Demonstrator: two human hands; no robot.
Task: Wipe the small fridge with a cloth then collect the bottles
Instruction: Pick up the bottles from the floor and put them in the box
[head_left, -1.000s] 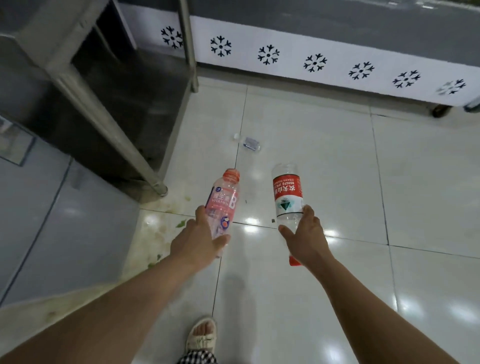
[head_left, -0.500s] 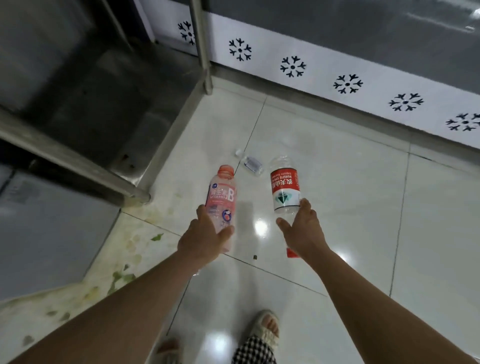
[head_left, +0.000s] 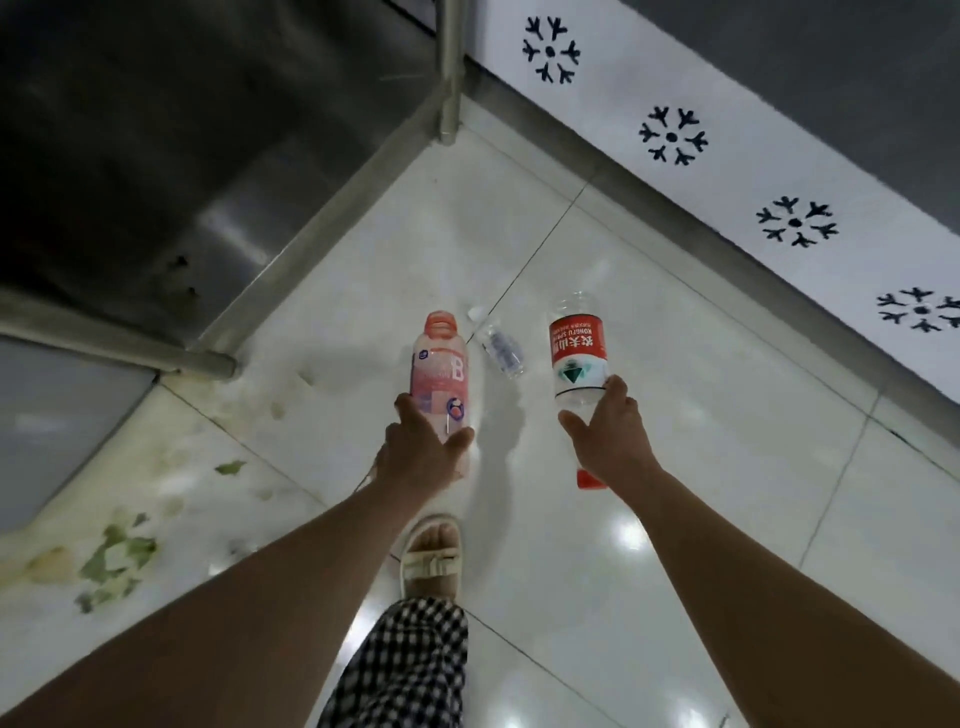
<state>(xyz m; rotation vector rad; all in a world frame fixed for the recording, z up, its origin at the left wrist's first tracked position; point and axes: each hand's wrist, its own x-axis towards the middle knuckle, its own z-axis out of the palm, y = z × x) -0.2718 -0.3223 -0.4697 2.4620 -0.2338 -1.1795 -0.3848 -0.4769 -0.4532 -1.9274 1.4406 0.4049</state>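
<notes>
Underfoot, floor: glossy white tile floor (head_left: 701, 415), stained green-yellow left of the sandalled foot (head_left: 432, 551).
Shelf: steel shelf (head_left: 208, 182) beyond the foot, to its left.
Left hand (head_left: 415, 457): fingers wrapped round pink bottle (head_left: 440, 374), cap pointing away.
Right hand (head_left: 610, 436): grips red-labelled clear bottle (head_left: 577, 358), red cap toward the foot.
Small bottle (head_left: 501, 351): lying on tiles between them.

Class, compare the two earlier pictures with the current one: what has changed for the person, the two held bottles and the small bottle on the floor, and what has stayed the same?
The person has stepped forward: the small bottle on the floor now lies nearer, between the two held bottles, and the metal table leg looms closer. Nothing was picked up or released. The left hand still grips the pink bottle; the right hand still grips the red-label bottle, cap end down.
</notes>
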